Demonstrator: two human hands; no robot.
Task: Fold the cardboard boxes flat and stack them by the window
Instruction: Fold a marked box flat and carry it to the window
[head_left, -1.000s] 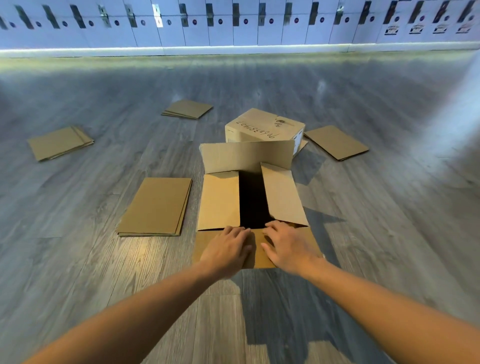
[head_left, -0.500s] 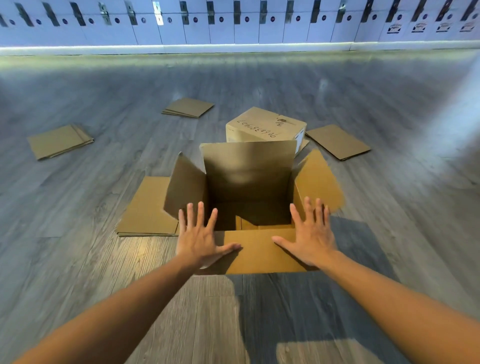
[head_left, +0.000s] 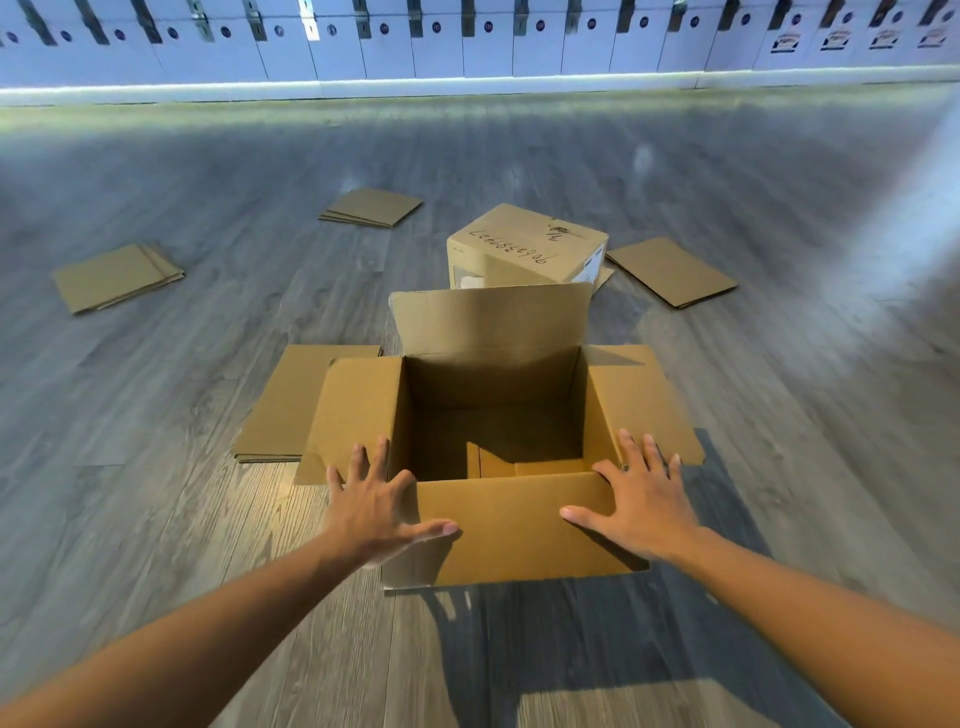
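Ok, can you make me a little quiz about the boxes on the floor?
1. True or false: the open box has all four top flaps folded open.
2. Which hand rests on the box's left side flap? A: left hand B: right hand
3. What is written on top of the closed box: printing or handwriting?

Key: 1 true. 2 A. 3 handwriting.

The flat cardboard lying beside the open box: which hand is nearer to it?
Left. The left hand rests on the open box's left flap, just right of the flat cardboard. The right hand is across the box, on its right side.
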